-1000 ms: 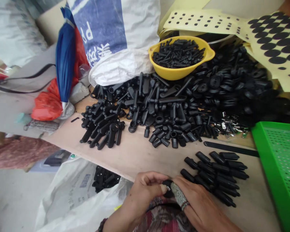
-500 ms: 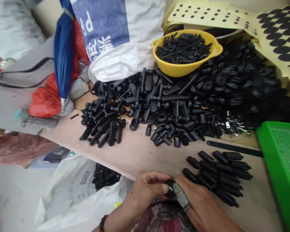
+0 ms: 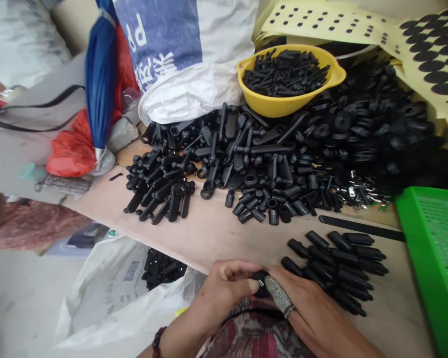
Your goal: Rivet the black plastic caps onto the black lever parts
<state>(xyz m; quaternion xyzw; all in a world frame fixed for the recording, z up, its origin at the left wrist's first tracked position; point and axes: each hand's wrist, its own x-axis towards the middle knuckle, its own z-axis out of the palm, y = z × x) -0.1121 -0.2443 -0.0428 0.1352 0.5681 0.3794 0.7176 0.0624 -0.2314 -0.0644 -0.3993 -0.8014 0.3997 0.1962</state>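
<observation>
Close to my body, at the table's near edge, both hands meet around a small black plastic part point(image 3: 261, 288). My left hand point(image 3: 227, 287) pinches it between thumb and fingers, and a small shiny metal piece point(image 3: 261, 282) shows by the thumb tip. My right hand point(image 3: 308, 303) is closed on the part from the other side, its fingers bent. A grey patterned wrap point(image 3: 280, 294) covers one of its fingers. Most of the part is hidden by the hands. Just beyond my right hand, several black pointed cylinders point(image 3: 339, 271) lie in rows.
Black crank-like handles point(image 3: 160, 186), short sleeves point(image 3: 272, 204), metal clips point(image 3: 358, 191) and black discs point(image 3: 343, 119) are heaped across the table. Behind stands a yellow bowl point(image 3: 280, 105) of black screws. A green basket point(image 3: 418, 248) is at right, a white sack point(image 3: 97, 298) below left.
The view has shifted slightly. Both hands remain together on the black part, with only a small shift of the fingers; the metal piece shows a little more clearly.
</observation>
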